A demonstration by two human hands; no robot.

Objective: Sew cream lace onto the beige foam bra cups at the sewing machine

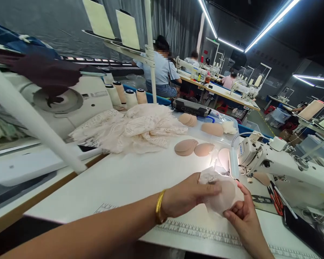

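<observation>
Between my two hands is a beige cup pad with white lace fabric over it, held above the table in front of the sewing machine. My left hand, with a gold bracelet at the wrist, grips it from the left, the thumb lying across its face. At its lower right edge my right hand pinches the fabric between thumb and fingers, the index finger raised along the edge. The sewing machine's lit needle area is just behind the piece, and my fingers partly hide the lace.
Beige pads lie behind my hands, near a heap of white lace. Red-handled scissors, thread snips and a dark phone lie on the right. A printed ruler runs along the front edge. A co-worker sits beyond.
</observation>
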